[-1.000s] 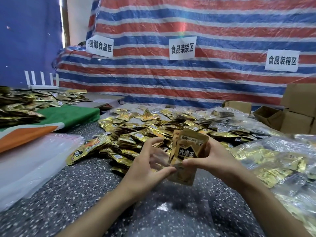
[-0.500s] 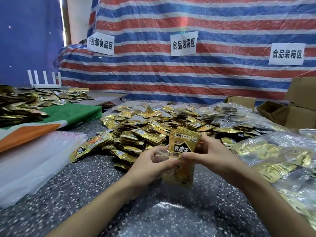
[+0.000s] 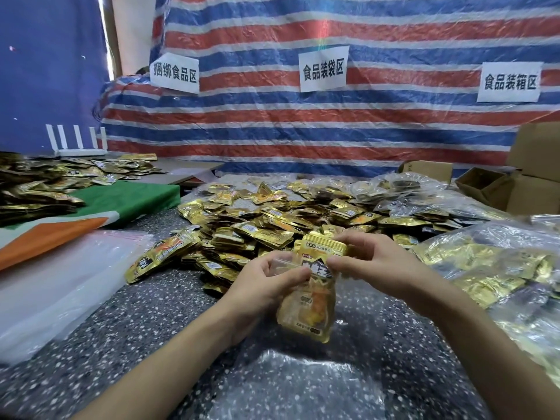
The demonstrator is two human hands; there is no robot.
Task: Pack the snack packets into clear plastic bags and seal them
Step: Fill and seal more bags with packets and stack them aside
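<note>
A stack of gold snack packets (image 3: 315,286) stands upright between my hands, its lower part inside a clear plastic bag (image 3: 303,316) and its top sticking out. My left hand (image 3: 260,286) pinches the bag's mouth on the left side. My right hand (image 3: 372,265) pinches the bag's right edge beside the packets. A big heap of loose gold packets (image 3: 272,225) lies on the speckled table (image 3: 136,344) just beyond my hands.
Filled clear bags (image 3: 497,268) pile up on the right. A stack of flat empty bags (image 3: 54,280) lies at the left, with more packets (image 3: 39,189) on a green and orange cloth behind. Cardboard boxes (image 3: 515,192) stand at the back right. Clear plastic (image 3: 288,386) lies near me.
The packets have sunk deeper into the clear bag. Both hands have closed in on the bag's mouth, and my left thumb now pinches its edge.
</note>
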